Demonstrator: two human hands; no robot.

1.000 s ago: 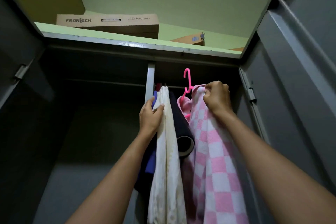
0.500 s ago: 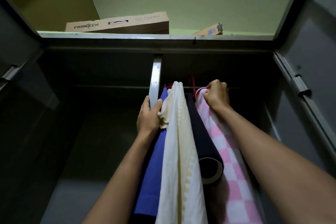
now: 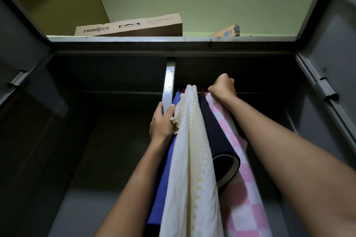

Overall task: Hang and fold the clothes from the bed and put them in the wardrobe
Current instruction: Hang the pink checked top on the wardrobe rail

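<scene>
Inside the open grey wardrobe (image 3: 173,46) several garments hang side by side from the rail (image 3: 260,93). A pink-and-white checked garment (image 3: 242,198) is the rightmost; my right hand (image 3: 222,87) grips its top at the rail, fingers curled, and the hanger is hidden under the fist. Left of it hang a dark navy garment (image 3: 213,129), a cream ribbed one (image 3: 192,150) and a blue one (image 3: 163,179). My left hand (image 3: 161,121) holds the cream garment's upper edge, thumb against the fabric, beside the centre post (image 3: 169,82).
Both wardrobe doors stand open, the left door (image 3: 21,59) and right door (image 3: 331,59) flanking my arms. The left compartment (image 3: 107,121) is dark with nothing hanging in it. On top lie a Frontech monitor box (image 3: 131,26) and a smaller cardboard box (image 3: 227,32).
My right hand pushed the checked garment's pink hanger up and back to the rail; the hook is no longer visible. The left hand stayed on the cream garment. My view moved closer.
</scene>
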